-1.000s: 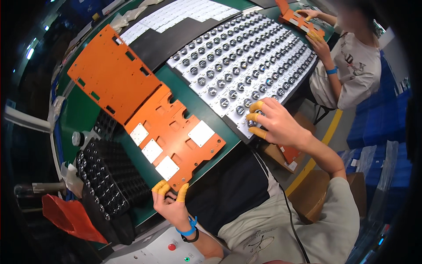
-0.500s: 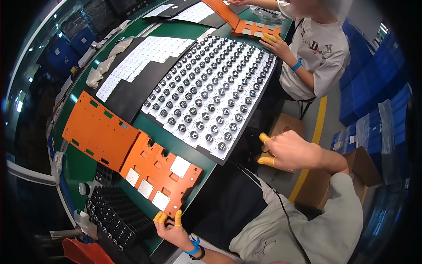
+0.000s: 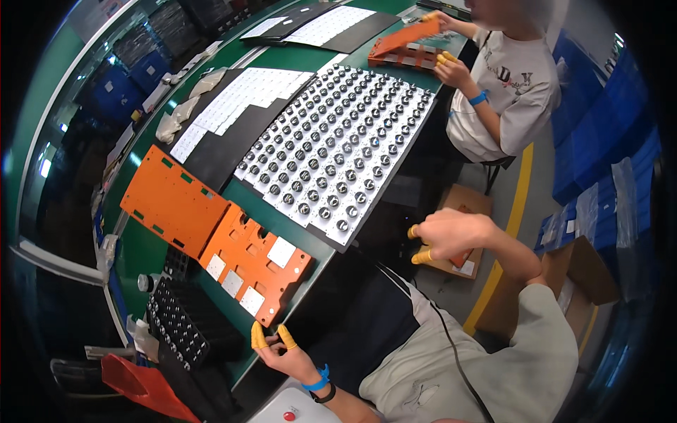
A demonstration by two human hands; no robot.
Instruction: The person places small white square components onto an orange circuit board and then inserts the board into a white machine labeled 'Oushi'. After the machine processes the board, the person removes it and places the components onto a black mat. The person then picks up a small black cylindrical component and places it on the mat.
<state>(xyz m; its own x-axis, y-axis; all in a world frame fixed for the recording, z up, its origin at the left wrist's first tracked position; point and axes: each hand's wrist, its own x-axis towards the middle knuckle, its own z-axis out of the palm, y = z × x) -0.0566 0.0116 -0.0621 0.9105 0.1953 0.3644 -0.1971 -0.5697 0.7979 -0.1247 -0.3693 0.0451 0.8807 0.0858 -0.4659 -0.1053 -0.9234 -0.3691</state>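
Note:
An orange hinged fixture (image 3: 262, 248) lies open on the green bench, its flat lid (image 3: 173, 201) folded back to the left. Several white square plates (image 3: 281, 252) sit in its recesses. My left hand (image 3: 290, 358), with yellow finger cots, is just off the fixture's near corner; its thumb and finger are apart with nothing visible between them. Whether a fingertip touches the fixture I cannot tell. My right hand (image 3: 455, 235) hangs in the air right of the bench, above an open carton. Its thumb and forefinger, in yellow cots, stand apart; nothing shows between them, and the other fingers are curled.
A white board sheet (image 3: 321, 224) bearing rows of round black parts fills the bench middle. Left of it lie more white sheets (image 3: 240, 102) on black backing. A black tray of small parts (image 3: 180, 324) stands near left. Across the bench, another person handles a second orange fixture (image 3: 405, 53).
My right hand has shifted slightly left and its thumb and forefinger have drawn closer. My left hand sits slightly farther from the fixture. The other person's fixture lid has swung lower. The view has shifted.

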